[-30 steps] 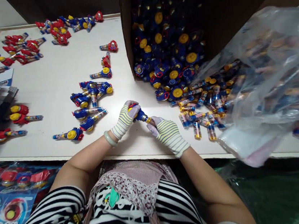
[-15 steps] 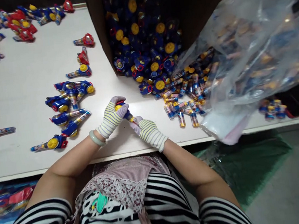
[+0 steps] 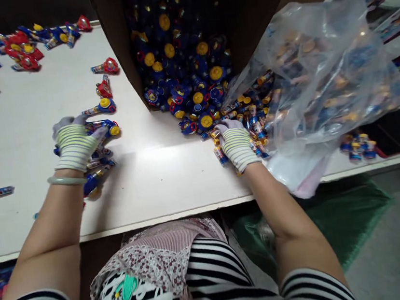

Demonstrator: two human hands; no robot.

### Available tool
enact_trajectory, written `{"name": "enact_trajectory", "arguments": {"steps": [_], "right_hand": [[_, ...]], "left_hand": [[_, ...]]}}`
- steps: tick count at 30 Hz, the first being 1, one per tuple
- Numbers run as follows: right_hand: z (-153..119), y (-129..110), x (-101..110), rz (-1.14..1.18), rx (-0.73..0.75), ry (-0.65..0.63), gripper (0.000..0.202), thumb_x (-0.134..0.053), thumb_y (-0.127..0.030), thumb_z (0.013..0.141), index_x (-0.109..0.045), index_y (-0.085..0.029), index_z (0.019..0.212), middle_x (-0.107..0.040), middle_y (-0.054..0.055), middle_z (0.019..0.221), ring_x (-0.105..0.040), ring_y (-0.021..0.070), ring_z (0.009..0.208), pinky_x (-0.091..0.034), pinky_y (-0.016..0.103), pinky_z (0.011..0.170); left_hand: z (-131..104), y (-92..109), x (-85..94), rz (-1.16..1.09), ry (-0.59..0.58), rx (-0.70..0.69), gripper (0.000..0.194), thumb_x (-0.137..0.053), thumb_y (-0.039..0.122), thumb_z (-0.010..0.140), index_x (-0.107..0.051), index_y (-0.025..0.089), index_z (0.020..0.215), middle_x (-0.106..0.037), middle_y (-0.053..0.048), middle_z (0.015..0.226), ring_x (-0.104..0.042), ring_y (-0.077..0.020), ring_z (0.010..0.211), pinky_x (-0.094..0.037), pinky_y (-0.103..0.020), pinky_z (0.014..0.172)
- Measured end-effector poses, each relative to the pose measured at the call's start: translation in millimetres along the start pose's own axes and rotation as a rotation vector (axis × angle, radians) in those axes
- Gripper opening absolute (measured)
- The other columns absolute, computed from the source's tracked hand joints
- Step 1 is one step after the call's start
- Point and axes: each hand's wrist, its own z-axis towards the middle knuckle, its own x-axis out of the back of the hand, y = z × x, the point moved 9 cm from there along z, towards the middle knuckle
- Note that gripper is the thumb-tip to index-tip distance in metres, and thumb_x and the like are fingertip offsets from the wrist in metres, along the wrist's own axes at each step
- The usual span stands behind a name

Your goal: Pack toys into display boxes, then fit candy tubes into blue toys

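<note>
My left hand (image 3: 75, 141), in a striped glove, lies over a group of blue toys with clear tube handles and yellow discs. Its thumb stands apart from the stretched fingers, and a blue toy (image 3: 112, 127) shows just beyond the thumb. What lies under the palm is hidden. My right hand (image 3: 236, 144), gloved alike, reaches into the loose pile of small tubes with yellow caps (image 3: 255, 123). Its fingers are bent and apart at the pile's left edge, beside a tube (image 3: 220, 156). No tube is plainly gripped.
A cardboard box (image 3: 114, 43) on its side spills blue toy bodies (image 3: 205, 120) onto the white table (image 3: 167, 183). To the right, a clear plastic bag (image 3: 325, 76) holds more tubes. Red toys (image 3: 105, 66) lie at the left and back. A small tube cluster (image 3: 358, 147) sits far right.
My hands were together on a blue toy. Now they are apart: the left has moved left to the blue toy group, the right has moved right to the tubes. The view has shifted slightly.
</note>
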Motion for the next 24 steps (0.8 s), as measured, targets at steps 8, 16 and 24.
{"name": "enact_trajectory", "arguments": {"steps": [8, 16, 24], "right_hand": [[21.2, 11.7, -22.4, -0.194, -0.056, -0.080, 0.040, -0.055, -0.019, 0.087, -0.064, -0.014, 0.125, -0.060, 0.020, 0.128, -0.051, 0.0349, 0.121, -0.044, 0.050, 0.100], [-41.5, -26.3, -32.4, 0.389, 0.087, -0.109, 0.049, -0.047, -0.040, 0.095, -0.058, -0.016, 0.136, -0.065, 0.016, 0.131, -0.062, 0.0291, 0.118, -0.048, 0.045, 0.102], [-60.1, -105.0, -38.5, 0.355, 0.241, -0.294, 0.046, -0.042, -0.048, 0.098, -0.062, -0.020, 0.129, -0.070, 0.012, 0.122, -0.067, 0.0276, 0.105, -0.051, 0.036, 0.087]], "left_hand": [[-43.0, 269.6, -147.4, -0.374, -0.471, -0.508, 0.076, -0.080, 0.032, 0.074, -0.051, 0.012, 0.142, -0.047, -0.020, 0.144, -0.045, -0.0381, 0.132, -0.038, -0.049, 0.113], [-58.6, 197.6, -136.9, -1.145, -0.497, -0.026, 0.053, -0.071, 0.043, 0.073, -0.052, 0.015, 0.115, -0.064, -0.012, 0.102, -0.064, -0.0280, 0.095, -0.052, -0.046, 0.087], [-105.5, 171.8, -83.9, -1.674, -0.733, 0.088, 0.056, -0.073, 0.055, 0.071, -0.049, 0.020, 0.109, -0.065, -0.004, 0.087, -0.063, -0.0168, 0.062, -0.046, -0.024, 0.045]]}}
